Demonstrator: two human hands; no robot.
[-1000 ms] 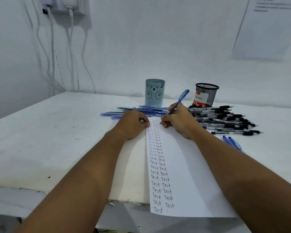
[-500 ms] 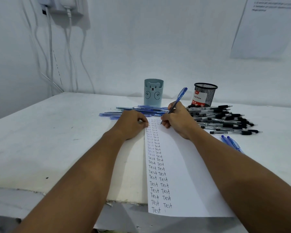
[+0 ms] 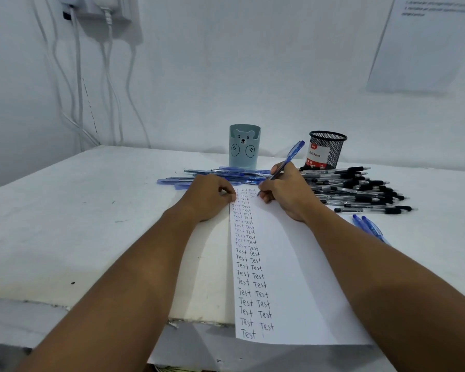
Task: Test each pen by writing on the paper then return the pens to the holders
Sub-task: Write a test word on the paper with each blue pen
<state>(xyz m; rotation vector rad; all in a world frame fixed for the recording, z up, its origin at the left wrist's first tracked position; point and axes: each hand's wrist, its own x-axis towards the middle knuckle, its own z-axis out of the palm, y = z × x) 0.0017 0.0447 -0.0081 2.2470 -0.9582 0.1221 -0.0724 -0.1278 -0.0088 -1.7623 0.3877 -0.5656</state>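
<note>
A long white paper (image 3: 293, 264) lies lengthwise on the table, its near end hanging over the edge, with columns of the word "Test" along its left side. My right hand (image 3: 285, 191) grips a blue pen (image 3: 290, 158), tip touching the paper near its far end. My left hand (image 3: 210, 196) rests curled on the paper's left edge, pressing it down. Behind stand a pale blue bear holder (image 3: 244, 146) and a black mesh holder (image 3: 326, 150). Blue pens (image 3: 218, 176) lie left of my hands, black pens (image 3: 360, 189) to the right.
Two more blue pens (image 3: 368, 228) lie apart on the right beside my forearm. The white table (image 3: 78, 224) ends in a chipped front edge near me. White cables (image 3: 75, 76) hang down the wall at the back left. A sheet is taped on the wall at upper right.
The pen tip has shifted slightly right along the top rows as my right hand writes. My left hand stays on the paper's edge.
</note>
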